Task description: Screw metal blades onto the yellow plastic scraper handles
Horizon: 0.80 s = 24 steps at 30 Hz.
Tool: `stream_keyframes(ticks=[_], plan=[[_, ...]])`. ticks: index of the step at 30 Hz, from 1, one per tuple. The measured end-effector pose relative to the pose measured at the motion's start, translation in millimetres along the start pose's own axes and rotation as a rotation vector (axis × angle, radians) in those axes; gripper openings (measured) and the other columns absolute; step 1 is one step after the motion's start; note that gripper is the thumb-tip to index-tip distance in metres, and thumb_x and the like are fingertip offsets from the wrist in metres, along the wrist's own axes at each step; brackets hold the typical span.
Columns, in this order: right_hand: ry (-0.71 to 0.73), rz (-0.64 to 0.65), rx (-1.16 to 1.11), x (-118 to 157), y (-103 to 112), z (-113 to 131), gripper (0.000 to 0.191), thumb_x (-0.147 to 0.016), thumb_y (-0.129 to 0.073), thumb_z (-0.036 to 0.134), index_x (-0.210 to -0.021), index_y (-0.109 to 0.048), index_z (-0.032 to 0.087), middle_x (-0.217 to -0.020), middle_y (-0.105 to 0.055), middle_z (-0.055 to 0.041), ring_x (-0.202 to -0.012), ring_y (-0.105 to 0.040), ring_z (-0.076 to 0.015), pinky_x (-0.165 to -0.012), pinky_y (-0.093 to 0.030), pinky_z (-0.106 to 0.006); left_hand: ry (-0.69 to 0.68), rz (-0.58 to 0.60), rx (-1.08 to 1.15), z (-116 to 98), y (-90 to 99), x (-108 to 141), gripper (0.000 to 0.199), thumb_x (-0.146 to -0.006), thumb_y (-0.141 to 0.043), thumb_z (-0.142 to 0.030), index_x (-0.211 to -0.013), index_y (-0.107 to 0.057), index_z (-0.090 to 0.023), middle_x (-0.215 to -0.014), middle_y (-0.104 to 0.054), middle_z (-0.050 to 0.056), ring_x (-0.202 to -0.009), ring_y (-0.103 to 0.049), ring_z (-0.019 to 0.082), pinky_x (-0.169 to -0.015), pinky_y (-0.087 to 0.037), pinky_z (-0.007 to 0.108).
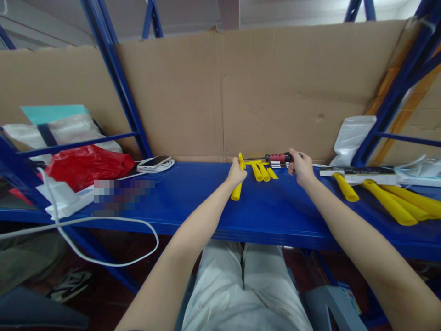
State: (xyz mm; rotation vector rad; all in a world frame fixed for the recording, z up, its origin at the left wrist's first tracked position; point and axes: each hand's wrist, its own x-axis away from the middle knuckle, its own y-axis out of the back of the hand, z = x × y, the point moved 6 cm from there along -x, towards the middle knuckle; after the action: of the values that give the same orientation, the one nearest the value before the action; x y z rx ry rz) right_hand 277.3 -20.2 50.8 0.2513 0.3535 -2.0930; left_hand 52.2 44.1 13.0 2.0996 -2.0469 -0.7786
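Pale trousers (pixel 213 294) lie nearest the camera, below the front edge of a blue shelf (pixel 262 225). The hollow yellow piece (pixel 236 192) is over the shelf's middle, roughly upright, enclosed by the left hand (pixel 237 174), its upper end protruding. The right hand (pixel 301 169) grips the handle of a red-and-black screwdriver (pixel 277 157), held roughly level. Its shaft points at that upper end; contact at the tip cannot be confirmed.

Step in hand, as judged: working the screwdriver at the head of the piece. The next move appears to call for a firm left hold and the shaft kept in line; a slanted tip could slip.

Between the hands lie smaller yellow parts (pixel 264 172). Further right, longer yellow tubes (pixel 392 204) rest beside a power strip (pixel 365 176). Further left, a phone (pixel 156 161) sits on a coiled white cable (pixel 165 167), near a red bag (pixel 87 166). Cardboard (pixel 275 92) stands behind.
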Motion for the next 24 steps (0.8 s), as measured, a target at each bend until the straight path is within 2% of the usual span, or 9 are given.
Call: stream_keyframes(ticks=[2, 5, 9, 11, 14, 17, 21, 24], plan=[[-0.013, 0.009, -0.012, -0.2, -0.7, 0.5, 0.025, -0.085, -0.063, 0.034, -0.072, -0.045, 0.023, -0.042, -0.038, 0.0093, -0.033, -0.037, -0.0087, -0.032, -0.028, -0.021, 0.005, 0.001, -0.006, -0.5, 0.4, 0.7, 0.050, -0.074, -0.055, 0.005, -0.115, -0.044, -0.022, -0.116, -0.067, 0.010, -0.099, -0.069, 0.022, -0.083, -0.055, 0.035], [-0.021, 0.028, -0.023, -1.3, -1.7, 0.3, 0.027, -0.084, -0.064, 0.039, -0.074, -0.045, 0.023, -0.046, -0.043, 0.0080, -0.035, -0.040, -0.0095, -0.033, -0.030, -0.021, 0.001, 0.009, -0.020, -0.4, 0.1, 0.3, 0.050, -0.076, -0.055, 0.004, -0.117, -0.044, -0.021, -0.117, -0.067, 0.010, -0.099, -0.069, 0.022, -0.083, -0.055, 0.035], [0.013, 0.027, 0.012, -4.6, -0.2, -1.9, 0.034, -0.086, -0.063, 0.047, -0.070, -0.044, 0.023, -0.041, -0.038, 0.0083, -0.031, -0.034, -0.0089, -0.031, -0.026, -0.022, -0.011, 0.012, -0.026, 3.7, -2.0, -3.9, 0.050, -0.076, -0.057, 0.002, -0.119, -0.044, -0.022, -0.115, -0.068, 0.008, -0.098, -0.069, 0.020, -0.083, -0.054, 0.034], [0.016, 0.029, 0.008, -5.8, 0.3, -3.0, 0.032, -0.085, -0.063, 0.044, -0.069, -0.044, 0.023, -0.038, -0.035, 0.0091, -0.030, -0.033, -0.0087, -0.031, -0.026, -0.022, -0.016, 0.010, -0.023, 6.2, -2.9, -6.3, 0.051, -0.076, -0.059, 0.000, -0.119, -0.045, -0.024, -0.115, -0.068, 0.007, -0.098, -0.069, 0.020, -0.083, -0.054, 0.033], [-0.016, 0.038, -0.023, -5.8, -0.5, -4.0, 0.025, -0.083, -0.062, 0.036, -0.071, -0.045, 0.023, -0.041, -0.040, 0.0086, -0.032, -0.037, -0.0098, -0.032, -0.028, -0.022, -0.024, 0.010, -0.023, 7.7, -3.5, -8.2, 0.051, -0.076, -0.060, -0.002, -0.120, -0.044, -0.024, -0.115, -0.068, 0.006, -0.098, -0.069, 0.020, -0.083, -0.054, 0.033], [-0.014, 0.039, -0.044, -4.5, -1.3, -2.7, 0.027, -0.082, -0.064, 0.039, -0.071, -0.045, 0.023, -0.044, -0.044, 0.0074, -0.033, -0.040, -0.0103, -0.031, -0.028, -0.023, -0.018, 0.006, -0.034, 6.4, -2.5, -7.0, 0.050, -0.076, -0.057, 0.000, -0.118, -0.043, -0.024, -0.116, -0.068, 0.007, -0.098, -0.069, 0.020, -0.082, -0.054, 0.033], [0.058, 0.014, -0.009, -4.1, 0.4, 0.0, 0.038, -0.082, -0.066, 0.048, -0.065, -0.042, 0.024, -0.038, -0.036, 0.0091, -0.029, -0.033, -0.0087, -0.030, -0.025, -0.024, -0.011, 0.018, -0.036, 2.4, -1.3, -2.9, 0.048, -0.077, -0.054, 0.003, -0.116, -0.043, -0.022, -0.116, -0.068, 0.008, -0.097, -0.069, 0.020, -0.082, -0.054, 0.033], [0.071, -0.007, -0.021, -4.8, 1.2, 0.6, 0.036, -0.081, -0.067, 0.044, -0.067, -0.042, 0.024, -0.037, -0.033, 0.0103, -0.029, -0.033, -0.0087, -0.030, -0.025, -0.023, -0.013, 0.034, -0.033, 0.0, -1.2, -0.4, 0.046, -0.077, -0.053, 0.003, -0.115, -0.042, -0.021, -0.116, -0.068, 0.010, -0.096, -0.069, 0.021, -0.082, -0.055, 0.034]])
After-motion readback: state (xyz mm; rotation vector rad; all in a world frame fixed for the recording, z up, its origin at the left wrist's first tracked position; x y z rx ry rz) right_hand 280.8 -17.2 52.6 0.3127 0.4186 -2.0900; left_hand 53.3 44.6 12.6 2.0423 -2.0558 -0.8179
